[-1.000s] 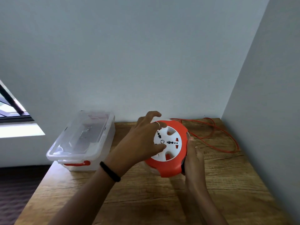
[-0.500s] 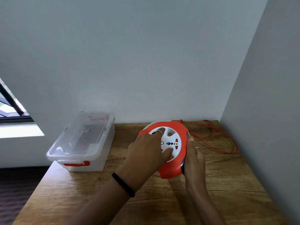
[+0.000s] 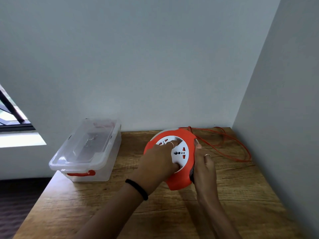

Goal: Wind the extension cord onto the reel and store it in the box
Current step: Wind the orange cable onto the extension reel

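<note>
An orange cord reel [image 3: 179, 180] with a white socket face [image 3: 181, 153] stands tilted on the wooden table [image 3: 172, 213]. My left hand [image 3: 155, 166] lies over the white face, fingers hooked into its recesses. My right hand [image 3: 204, 166] grips the reel's right edge. The loose orange cord [image 3: 231, 147] runs from the reel's top in loops over the table's back right corner. A clear plastic box [image 3: 86, 150] with its lid on and an orange latch sits at the table's back left.
Walls close off the table at the back and on the right [image 3: 284, 135]. A window [image 3: 10, 116] is at the far left. The table's left edge drops to a dark floor [image 3: 17, 204].
My left hand has turned the white face round, sliding down and left over it. The cord loops have shifted slightly. My right hand has stayed on the reel's edge.
</note>
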Available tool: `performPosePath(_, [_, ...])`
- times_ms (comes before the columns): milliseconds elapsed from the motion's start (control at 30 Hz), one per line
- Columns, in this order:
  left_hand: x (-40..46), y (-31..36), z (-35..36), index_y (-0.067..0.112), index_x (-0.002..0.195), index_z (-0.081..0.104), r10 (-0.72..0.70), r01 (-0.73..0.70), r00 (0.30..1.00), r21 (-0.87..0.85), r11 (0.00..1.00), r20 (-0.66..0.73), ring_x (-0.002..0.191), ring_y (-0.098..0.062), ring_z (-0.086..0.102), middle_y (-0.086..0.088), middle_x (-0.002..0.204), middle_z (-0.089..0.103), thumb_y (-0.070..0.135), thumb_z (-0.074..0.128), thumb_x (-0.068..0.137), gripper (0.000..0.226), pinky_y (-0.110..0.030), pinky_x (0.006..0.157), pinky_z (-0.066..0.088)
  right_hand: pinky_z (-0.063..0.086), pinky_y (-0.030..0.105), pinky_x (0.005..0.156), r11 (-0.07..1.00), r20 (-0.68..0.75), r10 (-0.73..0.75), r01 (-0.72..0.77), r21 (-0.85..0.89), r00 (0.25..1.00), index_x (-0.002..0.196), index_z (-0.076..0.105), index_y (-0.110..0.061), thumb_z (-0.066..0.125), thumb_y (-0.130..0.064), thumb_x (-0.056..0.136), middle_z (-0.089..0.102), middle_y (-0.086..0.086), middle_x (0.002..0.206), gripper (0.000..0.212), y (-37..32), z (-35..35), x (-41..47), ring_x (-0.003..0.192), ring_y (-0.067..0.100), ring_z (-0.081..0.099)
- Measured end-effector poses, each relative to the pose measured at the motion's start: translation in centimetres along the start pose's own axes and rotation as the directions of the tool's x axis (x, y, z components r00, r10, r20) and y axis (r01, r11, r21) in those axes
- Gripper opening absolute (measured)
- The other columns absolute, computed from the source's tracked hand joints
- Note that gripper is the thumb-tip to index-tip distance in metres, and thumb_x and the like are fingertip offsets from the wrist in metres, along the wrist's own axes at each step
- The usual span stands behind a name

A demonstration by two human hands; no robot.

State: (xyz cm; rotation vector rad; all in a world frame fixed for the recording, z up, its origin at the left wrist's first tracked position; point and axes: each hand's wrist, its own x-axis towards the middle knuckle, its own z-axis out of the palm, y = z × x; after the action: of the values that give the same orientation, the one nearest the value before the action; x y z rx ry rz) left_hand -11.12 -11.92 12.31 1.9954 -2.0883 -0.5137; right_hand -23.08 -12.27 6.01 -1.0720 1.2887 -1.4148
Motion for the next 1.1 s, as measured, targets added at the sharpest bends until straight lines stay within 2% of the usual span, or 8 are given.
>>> performPosePath(167, [0.1, -0.2, 0.6, 0.034, 0.151, 0.019, -0.003, 0.003, 1.0, 0.037, 0.999, 0.001, 0.138, -0.024, 0.037, -0.003, 0.152, 0.037, 0.036, 0.057, 0.091, 0.071, -0.038, 0.106, 0.039, 0.037, 0.022, 0.044, 0.994, 0.026, -0.044, 0.047, -0.096, 0.999, 0.06, 0.046, -0.011, 0.044, -0.051, 0.094, 0.046, -0.003, 0.046, 0.052, -0.1, -0.3, 0.3, 0.044, 0.009, 0.046])
performPosePath(267, [0.4, -0.3, 0.6, 0.032, 0.151, 0.019, 0.068, -0.069, 0.998, 0.084, 0.994, 0.006, 0.138, -0.023, 0.036, -0.003, 0.152, 0.037, 0.033, 0.056, 0.093, 0.069, -0.037, 0.109, 0.035, 0.035, 0.014, 0.039, 0.987, 0.031, -0.086, 0.089, -0.136, 0.996, 0.054, 0.047, -0.016, 0.041, -0.044, 0.097, 0.048, -0.008, 0.039, 0.052, -0.2, -0.5, 1.1, 0.037, 0.002, 0.045])
performPosePath(433, [0.6, -0.5, -0.9, 0.036, 0.149, 0.024, 0.23, -0.244, 0.97, 0.331, 0.911, 0.081, 0.136, -0.024, 0.038, -0.006, 0.15, 0.04, 0.022, 0.055, 0.094, 0.064, -0.041, 0.108, 0.036, 0.04, 0.019, 0.045, 0.99, 0.089, -0.021, 0.033, -0.139, 0.996, 0.056, 0.053, -0.014, 0.035, -0.052, 0.095, 0.053, -0.004, 0.046, 0.057, 0.2, -1.0, 2.4, 0.043, 0.008, 0.051])
performPosePath(633, [0.3, -0.5, -4.0, 0.043, 0.148, 0.02, 0.414, -0.559, 0.829, 0.578, 0.595, 0.376, 0.127, -0.024, 0.046, -0.01, 0.147, 0.04, 0.019, 0.052, 0.097, 0.065, -0.035, 0.095, 0.045, 0.045, 0.026, 0.057, 0.991, 0.195, 0.075, -0.052, -0.122, 0.978, 0.073, 0.064, -0.005, 0.034, -0.063, 0.088, 0.062, 0.01, 0.061, 0.067, 1.2, -1.1, 2.2, 0.056, 0.019, 0.061])
performPosePath(800, [0.1, -1.4, -4.6, 0.045, 0.148, 0.018, 0.452, -0.686, 0.722, 0.628, 0.367, 0.524, 0.12, -0.028, 0.052, -0.013, 0.145, 0.04, 0.021, 0.046, 0.1, 0.061, -0.037, 0.087, 0.049, 0.046, 0.02, 0.05, 0.993, 0.26, 0.106, -0.092, -0.068, 0.96, 0.068, 0.061, -0.007, 0.033, -0.055, 0.088, 0.058, 0.008, 0.056, 0.06, 1.6, -0.4, 0.7, 0.051, 0.015, 0.058])
performPosePath(900, [0.4, -2.0, -4.8, 0.048, 0.147, 0.015, 0.435, -0.668, 0.739, 0.648, 0.366, 0.515, 0.118, -0.032, 0.055, -0.016, 0.148, 0.035, 0.023, 0.051, 0.098, 0.066, -0.039, 0.087, 0.051, 0.049, 0.023, 0.051, 0.992, 0.246, 0.129, -0.124, -0.036, 0.961, 0.081, 0.066, 0.003, 0.034, -0.052, 0.092, 0.064, 0.019, 0.064, 0.064, 1.4, 0.0, 0.5, 0.055, 0.018, 0.062])
performPosePath(1033, [0.9, -2.4, -5.2, 0.054, 0.144, 0.016, 0.429, -0.644, 0.763, 0.636, 0.426, 0.485, 0.115, -0.032, 0.057, -0.011, 0.15, 0.033, 0.023, 0.054, 0.096, 0.069, -0.039, 0.087, 0.051, 0.037, 0.015, 0.037, 0.982, 0.287, 0.19, -0.182, -0.053, 0.939, 0.064, 0.058, -0.012, 0.034, -0.058, 0.09, 0.053, 0.0, 0.045, 0.058, 0.5, -0.3, 0.7, 0.038, 0.009, 0.051])
performPosePath(1100, [1.1, -2.5, -5.5, 0.055, 0.143, 0.018, 0.453, -0.646, 0.759, 0.623, 0.441, 0.467, 0.113, -0.032, 0.059, -0.009, 0.151, 0.032, 0.023, 0.055, 0.095, 0.068, -0.04, 0.085, 0.055, 0.032, 0.015, 0.036, 0.973, 0.337, 0.223, -0.227, -0.028, 0.915, 0.072, 0.055, -0.007, 0.039, -0.061, 0.086, 0.048, 0.002, 0.046, 0.058, 0.1, -0.5, 0.6, 0.037, 0.011, 0.047])
